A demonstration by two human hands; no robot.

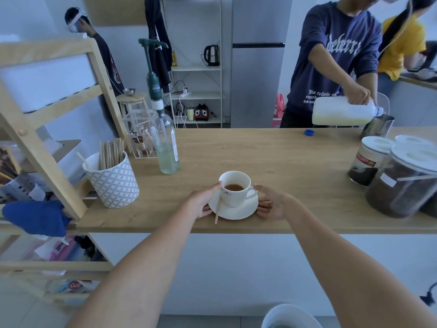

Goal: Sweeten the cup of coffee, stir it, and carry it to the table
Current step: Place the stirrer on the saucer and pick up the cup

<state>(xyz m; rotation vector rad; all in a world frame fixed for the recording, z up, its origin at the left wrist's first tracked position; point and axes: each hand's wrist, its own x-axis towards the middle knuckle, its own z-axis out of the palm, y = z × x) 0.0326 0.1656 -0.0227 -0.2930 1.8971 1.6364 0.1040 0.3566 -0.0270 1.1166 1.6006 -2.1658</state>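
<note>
White walls, a tall grey fridge [259, 67], white open shelving [197, 67] (kettle [211, 55] on top shelf), pale wooden rack [47, 119] at left.

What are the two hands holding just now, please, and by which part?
Both hands hold the saucer under the cup by opposite edges: left hand at its left rim, right hand at its right, fingers tucked beneath.

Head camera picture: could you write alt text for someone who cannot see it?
Two bare hands, left hand and right hand, cup the edges of a white saucer holding a cup of coffee on a wooden counter. A wooden stir stick leans on the saucer.
</note>
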